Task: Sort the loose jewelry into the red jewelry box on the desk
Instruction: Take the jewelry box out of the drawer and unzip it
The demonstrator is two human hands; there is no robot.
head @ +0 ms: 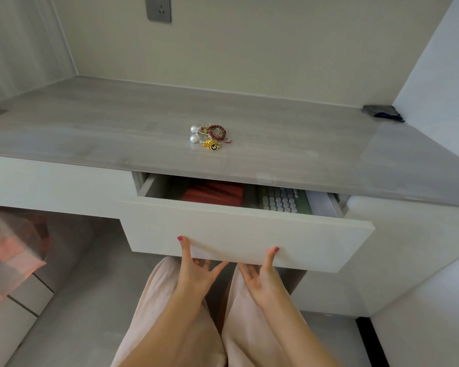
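On the grey wood-grain surface (90,123) a small heap of jewelry (210,136) lies near the middle: two white pearls on the left, a dark red bead bracelet, gold pieces in front. Below it the white drawer (247,229) stands partly open, holding a red box (214,194) on the left and a keyboard (281,200) on the right. The left hand (194,271) and right hand (263,274) each take a narrow grip on the drawer front's lower edge, thumb on its face, fingers beneath.

Jewelry (210,137) lies on the desk (90,128); box (214,194) in drawer (249,234) below.

Beige walls, grey wall socket (159,8), wood-grain desk (90,123), perhaps tiled floor (72,300)
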